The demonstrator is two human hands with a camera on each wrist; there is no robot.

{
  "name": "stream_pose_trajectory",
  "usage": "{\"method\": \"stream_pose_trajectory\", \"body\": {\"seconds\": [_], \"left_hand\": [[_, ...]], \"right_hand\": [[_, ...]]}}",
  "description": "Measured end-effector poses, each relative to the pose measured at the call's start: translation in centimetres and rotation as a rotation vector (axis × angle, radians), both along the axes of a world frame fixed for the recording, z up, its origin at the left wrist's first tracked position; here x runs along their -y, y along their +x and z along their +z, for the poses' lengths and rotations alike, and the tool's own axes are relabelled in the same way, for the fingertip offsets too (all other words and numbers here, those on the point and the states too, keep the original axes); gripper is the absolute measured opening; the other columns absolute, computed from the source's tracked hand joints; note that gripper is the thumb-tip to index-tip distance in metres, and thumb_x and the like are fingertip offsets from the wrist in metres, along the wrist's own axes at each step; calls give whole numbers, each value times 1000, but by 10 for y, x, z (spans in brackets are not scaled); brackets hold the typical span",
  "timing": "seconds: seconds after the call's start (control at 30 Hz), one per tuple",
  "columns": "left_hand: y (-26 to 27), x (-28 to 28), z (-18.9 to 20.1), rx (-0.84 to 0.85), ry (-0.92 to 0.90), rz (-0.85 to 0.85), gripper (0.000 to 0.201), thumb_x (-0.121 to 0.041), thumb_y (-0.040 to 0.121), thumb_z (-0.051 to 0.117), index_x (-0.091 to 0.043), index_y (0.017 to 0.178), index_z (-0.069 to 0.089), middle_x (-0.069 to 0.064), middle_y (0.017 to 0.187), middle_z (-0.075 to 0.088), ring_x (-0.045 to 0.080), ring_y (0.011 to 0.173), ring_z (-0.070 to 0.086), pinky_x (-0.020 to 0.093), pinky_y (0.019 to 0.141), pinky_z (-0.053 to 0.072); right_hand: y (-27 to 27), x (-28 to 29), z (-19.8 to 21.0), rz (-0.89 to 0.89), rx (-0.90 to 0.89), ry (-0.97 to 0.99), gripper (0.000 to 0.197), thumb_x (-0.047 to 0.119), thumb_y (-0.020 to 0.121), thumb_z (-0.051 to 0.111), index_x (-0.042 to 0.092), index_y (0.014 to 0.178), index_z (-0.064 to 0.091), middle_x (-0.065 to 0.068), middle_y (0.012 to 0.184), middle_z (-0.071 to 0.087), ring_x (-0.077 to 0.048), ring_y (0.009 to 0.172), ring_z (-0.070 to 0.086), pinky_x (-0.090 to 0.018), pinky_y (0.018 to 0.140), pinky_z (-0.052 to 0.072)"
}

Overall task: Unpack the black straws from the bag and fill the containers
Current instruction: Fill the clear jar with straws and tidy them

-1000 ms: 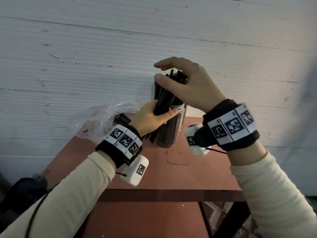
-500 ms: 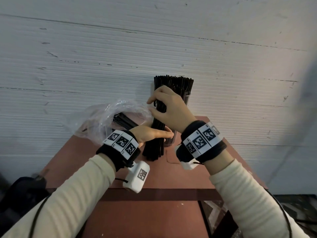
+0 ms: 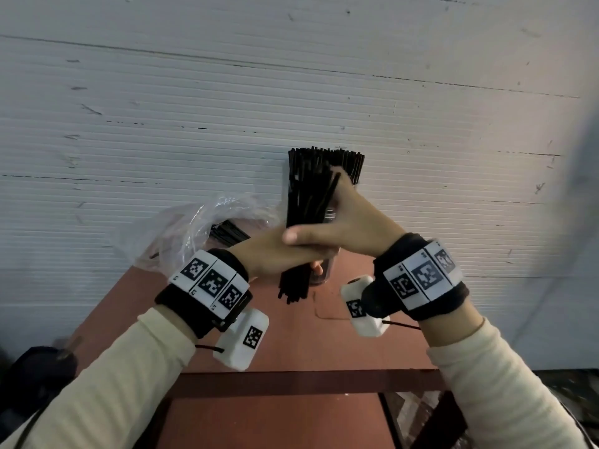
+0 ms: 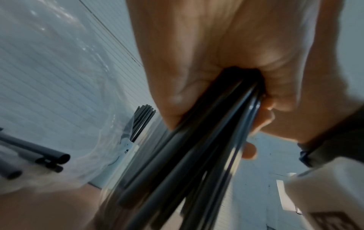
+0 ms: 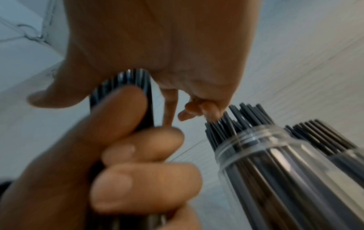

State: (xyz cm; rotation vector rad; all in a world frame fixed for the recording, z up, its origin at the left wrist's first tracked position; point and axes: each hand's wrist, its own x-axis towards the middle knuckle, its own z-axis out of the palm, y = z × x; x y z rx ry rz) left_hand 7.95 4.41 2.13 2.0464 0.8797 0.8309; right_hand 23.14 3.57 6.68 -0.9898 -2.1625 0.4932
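Note:
My left hand [image 3: 285, 257] grips a bundle of black straws [image 3: 293, 283] around its middle and holds it upright just above the table. In the left wrist view the left hand [image 4: 197, 62] is closed round the bundle [image 4: 187, 155]. My right hand [image 3: 343, 218] sits over the bundle's upper part, thumb stretched across the left hand. The right wrist view shows the straw tops [image 5: 122, 80] against the right palm [image 5: 157, 38], between thumb and curled fingers. Right behind stand two clear containers [image 5: 275, 163] [image 5: 350, 155] packed with straws.
A crumpled clear plastic bag [image 3: 181, 228] lies at the table's back left, with more black straws [image 4: 49, 157] inside. The small red-brown table [image 3: 291, 345] stands against a white ribbed wall. A dark bag [image 3: 35, 374] sits on the floor at left.
The bundle stood with its lower ends on the table; now it is lifted slightly and tilted. My right hand has shifted up over its top, thumb across the left hand.

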Motion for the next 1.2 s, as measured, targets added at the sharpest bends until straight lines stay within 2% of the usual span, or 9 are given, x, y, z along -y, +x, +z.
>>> {"method": "stream_pose_trajectory", "body": {"seconds": [0.1,0.17,0.3,0.47,0.6,0.73,0.87,1.03,1.2], "left_hand": [[-1,0,-6,-90,-10,-52,6,-20,90,66,-14,92,64,3,83,68,9,81,67,20,74,52],[1,-4,-12,5,-46,5,31,-27,81,76,-4,98,65,16,88,69,14,84,69,25,75,56],[13,-3,-10,173,-86,87,39,-22,77,80,-1,106,65,21,101,70,27,96,69,43,91,55],[19,-19,-7,335,280,425,93,-52,49,89,-37,122,33,-5,120,47,3,111,49,6,89,37],[24,-49,-10,436,236,406,119,-46,46,90,-33,138,15,-13,130,32,-17,120,33,0,94,28],[25,-83,-11,337,103,329,133,-32,52,94,-29,148,3,-8,139,41,3,125,46,27,106,36],[25,-102,-11,299,35,283,107,-43,49,96,-15,135,40,5,115,68,23,107,67,47,95,51],[27,-94,-1,253,87,149,44,-20,66,89,-10,102,65,13,98,72,27,95,70,48,90,55],[27,-96,-3,262,72,148,55,-31,64,91,-11,107,63,9,101,72,27,99,69,51,92,53]], "right_hand": [[-1,1,-9,138,2,-102,49,34,69,85,1,102,67,-14,91,67,-19,84,64,-28,72,53],[-2,-5,-15,109,-1,-63,27,22,77,80,1,90,70,-9,81,70,-19,77,67,-34,72,54],[0,-13,-5,71,-85,28,27,11,80,72,-11,77,57,-27,74,59,-36,68,60,-46,62,51],[24,-27,44,29,-429,107,15,3,83,71,-5,76,61,8,58,58,0,53,54,-12,51,41],[37,-45,74,-19,-583,102,13,13,79,71,11,70,62,5,58,59,-9,50,53,-17,44,36],[41,-62,84,-44,-586,76,12,21,77,71,16,67,65,-1,64,61,-17,56,51,-22,45,34],[44,-73,86,-56,-509,76,11,18,79,70,13,71,63,-1,66,60,-15,56,49,-22,45,33],[54,-80,88,-64,-361,89,12,14,84,69,11,77,60,1,64,55,-13,57,47,-23,46,32],[48,-84,89,-35,-265,73,11,13,85,70,7,80,61,-1,68,57,-14,59,51,-20,47,34]]}}
